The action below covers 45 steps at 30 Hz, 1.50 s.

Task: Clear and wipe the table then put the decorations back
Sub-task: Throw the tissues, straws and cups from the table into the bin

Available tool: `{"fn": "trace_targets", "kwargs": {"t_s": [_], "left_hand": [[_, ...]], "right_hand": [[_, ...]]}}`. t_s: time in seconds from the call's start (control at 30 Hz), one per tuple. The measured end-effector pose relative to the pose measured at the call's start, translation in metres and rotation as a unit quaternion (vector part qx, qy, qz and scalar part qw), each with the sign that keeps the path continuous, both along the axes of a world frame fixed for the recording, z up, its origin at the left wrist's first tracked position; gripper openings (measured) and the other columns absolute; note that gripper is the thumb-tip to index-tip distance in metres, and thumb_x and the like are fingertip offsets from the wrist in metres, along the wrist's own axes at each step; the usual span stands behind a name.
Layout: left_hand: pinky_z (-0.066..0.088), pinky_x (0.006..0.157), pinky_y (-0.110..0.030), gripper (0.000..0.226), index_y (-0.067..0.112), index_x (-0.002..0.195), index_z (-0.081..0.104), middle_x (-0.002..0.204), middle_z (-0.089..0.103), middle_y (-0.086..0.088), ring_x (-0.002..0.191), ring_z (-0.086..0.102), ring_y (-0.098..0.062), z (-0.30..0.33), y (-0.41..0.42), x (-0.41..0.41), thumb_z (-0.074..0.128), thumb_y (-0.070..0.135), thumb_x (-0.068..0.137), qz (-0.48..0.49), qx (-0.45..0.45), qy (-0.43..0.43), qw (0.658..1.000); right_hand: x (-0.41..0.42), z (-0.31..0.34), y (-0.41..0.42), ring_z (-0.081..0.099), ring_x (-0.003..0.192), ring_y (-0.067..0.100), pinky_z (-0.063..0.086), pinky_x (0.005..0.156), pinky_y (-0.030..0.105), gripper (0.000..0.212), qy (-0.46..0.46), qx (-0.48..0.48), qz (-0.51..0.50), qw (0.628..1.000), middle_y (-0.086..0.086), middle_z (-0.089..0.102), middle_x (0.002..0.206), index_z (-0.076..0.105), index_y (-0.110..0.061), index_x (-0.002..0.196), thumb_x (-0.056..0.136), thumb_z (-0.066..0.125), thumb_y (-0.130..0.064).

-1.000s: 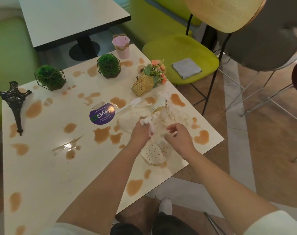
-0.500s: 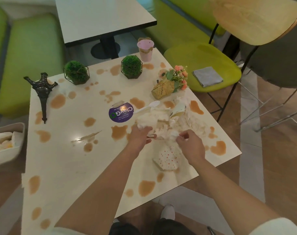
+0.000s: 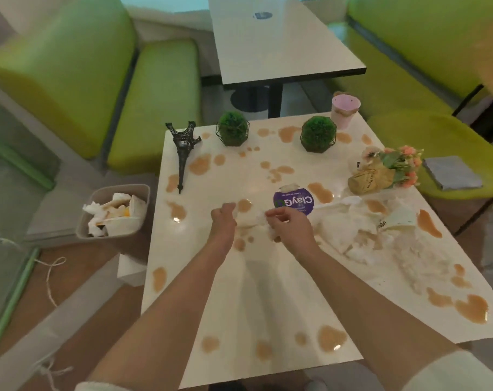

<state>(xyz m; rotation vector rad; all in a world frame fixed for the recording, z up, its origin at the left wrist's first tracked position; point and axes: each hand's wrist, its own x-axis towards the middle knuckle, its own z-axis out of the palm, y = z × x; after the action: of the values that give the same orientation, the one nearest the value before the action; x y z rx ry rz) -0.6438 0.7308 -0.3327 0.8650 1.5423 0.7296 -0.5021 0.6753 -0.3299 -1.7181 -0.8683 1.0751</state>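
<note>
Clearing step. Left hand (image 3: 223, 217) and right hand (image 3: 289, 225) both curled on wet tissue (image 3: 256, 221), mid frame. Next, I think: drop it in bin (image 3: 114, 213), left side.

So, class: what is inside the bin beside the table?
The bin holds crumpled white tissues with brown stains and something white and boxy. Whatever lies beneath them is covered.
</note>
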Motion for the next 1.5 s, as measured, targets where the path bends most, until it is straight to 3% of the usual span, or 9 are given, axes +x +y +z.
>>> {"fn": "trace_targets", "kwargs": {"t_s": [0.1, 0.23, 0.37, 0.5, 0.73, 1.07, 1.2, 1.3, 1.5], "left_hand": [[0.034, 0.083, -0.033, 0.042, 0.009, 0.126, 0.050, 0.121, 0.054, -0.021, 0.100, 0.052, -0.028, 0.006, 0.020, -0.061, 0.032, 0.037, 0.100, 0.044, 0.013, 0.003, 0.999], [0.033, 0.083, -0.028, 0.026, 0.011, 0.097, 0.058, 0.110, 0.047, -0.011, 0.098, 0.042, -0.019, 0.002, 0.048, -0.149, 0.032, 0.016, 0.101, 0.054, 0.021, 0.082, 0.995], [0.041, 0.087, -0.032, 0.039, 0.017, 0.136, 0.050, 0.124, 0.051, -0.005, 0.111, 0.051, -0.026, 0.001, 0.057, -0.199, 0.035, 0.010, 0.100, 0.055, 0.030, 0.098, 0.993], [0.049, 0.100, -0.042, 0.038, 0.020, 0.132, 0.051, 0.129, 0.058, -0.004, 0.110, 0.059, -0.021, -0.010, 0.070, -0.273, 0.061, 0.017, 0.095, 0.081, 0.064, 0.110, 0.989], [0.040, 0.077, -0.024, 0.031, 0.016, 0.117, 0.066, 0.111, 0.068, 0.001, 0.096, 0.060, -0.014, -0.027, 0.105, -0.346, 0.070, 0.027, 0.089, 0.107, 0.055, 0.203, 0.972], [0.036, 0.060, -0.015, 0.029, 0.022, 0.110, 0.058, 0.097, 0.059, 0.009, 0.079, 0.054, 0.001, -0.058, 0.139, -0.357, 0.073, 0.027, 0.086, 0.051, 0.071, 0.231, 0.969], [0.044, 0.086, -0.032, 0.032, 0.028, 0.112, 0.062, 0.113, 0.065, 0.008, 0.112, 0.054, -0.017, -0.073, 0.139, -0.356, 0.068, 0.045, 0.085, -0.035, 0.063, 0.353, 0.933], [0.030, 0.106, -0.043, 0.046, 0.032, 0.129, 0.057, 0.128, 0.059, 0.002, 0.132, 0.035, -0.025, -0.072, 0.132, -0.349, 0.057, 0.056, 0.089, -0.108, 0.016, 0.413, 0.904], [0.040, 0.103, -0.047, 0.048, 0.031, 0.131, 0.057, 0.134, 0.057, 0.000, 0.129, 0.043, -0.026, -0.060, 0.125, -0.309, 0.053, 0.057, 0.091, -0.108, 0.083, 0.404, 0.905]], "right_hand": [[-0.054, 0.007, 0.033, 0.062, 0.071, 0.018, 0.056, 0.059, 0.028, 0.009, 0.007, 0.007, 0.043, 0.999, 0.000, 0.066, 0.087, 0.068, -0.014, 0.099, 0.093, 0.061, -0.013], [-0.130, 0.012, 0.071, 0.064, 0.084, 0.018, 0.056, 0.066, 0.027, 0.024, 0.025, -0.011, 0.109, 0.994, 0.001, 0.066, 0.101, 0.065, -0.013, 0.112, 0.090, 0.066, -0.021], [-0.177, 0.004, 0.092, 0.060, 0.094, 0.016, 0.053, 0.084, 0.032, 0.029, -0.028, 0.009, 0.144, 0.989, -0.009, 0.058, 0.099, 0.063, -0.020, 0.112, 0.084, 0.071, -0.019], [-0.242, -0.007, 0.124, 0.059, 0.082, 0.013, 0.047, 0.063, 0.020, 0.021, -0.056, -0.003, 0.154, 0.987, -0.006, 0.058, 0.093, 0.057, -0.023, 0.103, 0.087, 0.069, -0.016], [-0.306, -0.025, 0.188, 0.061, 0.088, 0.015, 0.055, 0.080, 0.033, 0.018, -0.113, -0.019, 0.191, 0.975, -0.003, 0.061, 0.098, 0.060, -0.021, 0.105, 0.088, 0.067, -0.018], [-0.334, -0.048, 0.240, 0.058, 0.109, 0.020, 0.043, 0.082, 0.022, 0.040, -0.130, -0.102, 0.270, 0.949, 0.004, 0.060, 0.126, 0.057, -0.016, 0.133, 0.093, 0.055, -0.012], [-0.321, -0.062, 0.232, 0.061, 0.101, 0.017, 0.052, 0.092, 0.030, 0.027, -0.098, -0.117, 0.234, 0.960, 0.002, 0.065, 0.116, 0.065, -0.019, 0.118, 0.093, 0.055, -0.014], [-0.304, -0.063, 0.222, 0.063, 0.099, 0.021, 0.054, 0.092, 0.036, 0.018, -0.074, -0.129, 0.217, 0.965, 0.003, 0.065, 0.109, 0.067, -0.019, 0.107, 0.093, 0.056, -0.015], [-0.245, -0.045, 0.187, 0.060, 0.088, 0.018, 0.048, 0.072, 0.023, 0.022, -0.051, -0.121, 0.179, 0.975, 0.003, 0.064, 0.108, 0.067, -0.015, 0.113, 0.095, 0.056, -0.013]]}}
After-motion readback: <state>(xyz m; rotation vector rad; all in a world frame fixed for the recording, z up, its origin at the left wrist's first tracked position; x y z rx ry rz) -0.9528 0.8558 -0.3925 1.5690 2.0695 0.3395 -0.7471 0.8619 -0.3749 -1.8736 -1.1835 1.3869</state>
